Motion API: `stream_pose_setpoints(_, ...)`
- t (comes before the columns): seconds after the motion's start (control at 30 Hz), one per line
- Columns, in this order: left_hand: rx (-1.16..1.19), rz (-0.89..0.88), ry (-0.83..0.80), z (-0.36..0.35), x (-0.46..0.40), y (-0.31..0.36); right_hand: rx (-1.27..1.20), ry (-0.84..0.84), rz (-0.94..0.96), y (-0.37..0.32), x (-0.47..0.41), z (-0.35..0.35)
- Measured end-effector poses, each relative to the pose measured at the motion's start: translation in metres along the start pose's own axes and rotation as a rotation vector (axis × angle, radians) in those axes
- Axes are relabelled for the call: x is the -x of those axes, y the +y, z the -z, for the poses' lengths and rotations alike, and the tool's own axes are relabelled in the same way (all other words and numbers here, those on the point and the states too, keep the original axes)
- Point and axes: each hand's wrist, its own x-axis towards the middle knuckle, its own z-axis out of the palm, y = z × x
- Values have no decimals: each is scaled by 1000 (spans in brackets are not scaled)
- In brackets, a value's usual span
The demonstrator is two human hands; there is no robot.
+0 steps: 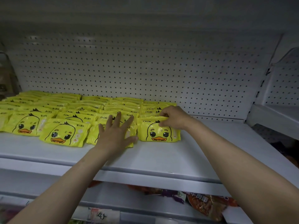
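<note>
Left hand [116, 133]: flat, fingers straight and spread, pressing on front-row yellow duck pack [93, 135]. Right hand [174, 118]: fingers and thumb curled, pinching top edge of rightmost duck pack [159, 132], standing at front of white shelf [161, 157], just beside the pressed one. More yellow packs [64, 133] in rows behind and leftward, up to pegboard wall [145, 70]. Red snack packets [208, 206] on the shelf below.
</note>
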Motion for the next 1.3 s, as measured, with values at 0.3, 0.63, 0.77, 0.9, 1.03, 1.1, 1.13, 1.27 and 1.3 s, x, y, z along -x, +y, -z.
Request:
stream_pose_setpoints(0.3, 45, 2, -1, -3, -2, -1, 138, -42, 22, -12, 4, -14)
stream_pose_setpoints(0.63, 45, 8, -24, 1, -1, -1, 312, -58, -13, -20, 1, -15)
stream_pose_setpoints(0.77, 67, -13, -31, 12, 0, -10, 453, -19, -50, -40, 6, -14)
stream_pose_setpoints(0.9, 140, -32, 70, 44, 7, -42, 470, 34, -7, -87, 3, -7)
stream_pose_setpoints(1.03, 213, 49, 151, 91, 32, -96, 435, 56, 97, -158, 1, -9)
stream_pose_setpoints(1.1, 191, 93, 183, 114, 53, -130, 414, 77, 153, -199, 4, -16)
stream_pose_setpoints(1.13, 171, 117, 197, 125, 66, -149, 401, 93, 180, -220, 6, -22)
stream_pose_setpoints(1.27, 103, 209, 228, 160, 124, -222, 299, 146, 294, -304, 19, -51)
stream_pose_setpoints(1.3, 90, 227, 242, 167, 141, -239, 263, 151, 320, -325, 23, -60)
